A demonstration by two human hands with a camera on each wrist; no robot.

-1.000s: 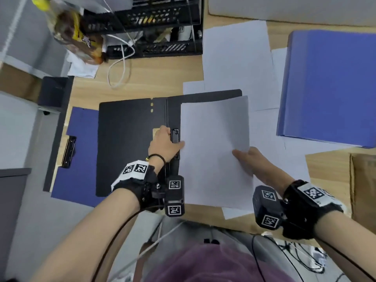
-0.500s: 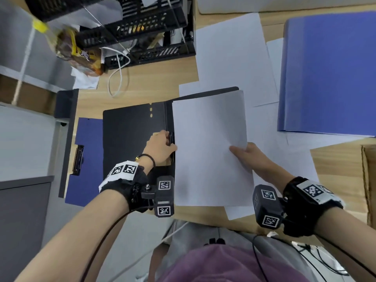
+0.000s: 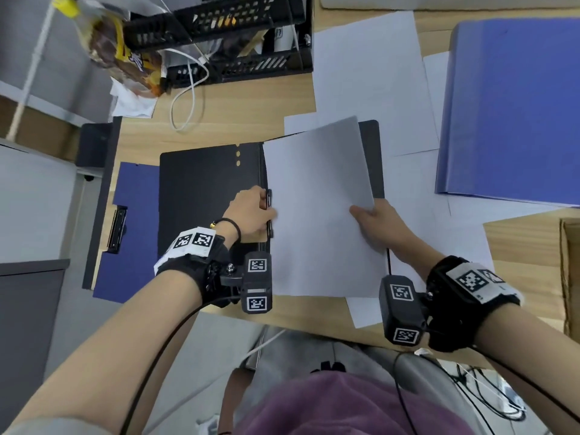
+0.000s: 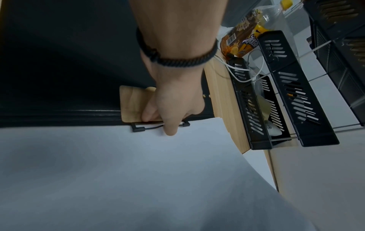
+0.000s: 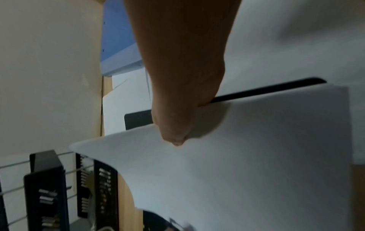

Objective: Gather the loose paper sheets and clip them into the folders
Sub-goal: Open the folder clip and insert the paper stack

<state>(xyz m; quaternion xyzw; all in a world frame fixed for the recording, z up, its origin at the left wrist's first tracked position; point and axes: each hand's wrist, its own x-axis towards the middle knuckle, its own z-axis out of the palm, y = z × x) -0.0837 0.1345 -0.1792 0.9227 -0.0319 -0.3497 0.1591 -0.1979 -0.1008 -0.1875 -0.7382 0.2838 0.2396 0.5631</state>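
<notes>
An open black folder [image 3: 207, 183] lies on the wooden desk in the head view. A white paper sheet [image 3: 317, 208] covers its right half, its far right corner lifted. My left hand [image 3: 251, 211] grips the folder's black spring clip [image 4: 138, 127] at the spine, thumb on the sheet's edge [image 4: 169, 131]. My right hand [image 3: 373, 218] pinches the sheet's right edge, thumb on top [image 5: 175, 139], fingers hidden beneath. The black folder's edge [image 5: 266, 90] shows under the sheet. More loose sheets [image 3: 370, 73] lie beyond and to the right.
A blue folder [image 3: 514, 105] lies at the far right, a blue clipboard [image 3: 131, 233] left of the black folder. Black mesh trays [image 3: 226, 36], a snack bag [image 3: 122, 54] and a white cable [image 3: 185, 98] sit at the back. A cardboard box [image 3: 571, 271] stands at the right edge.
The sheet has slid left toward the spine and its left edge now sits at the clip. Both hands moved slightly with it; the far right corner has lifted.
</notes>
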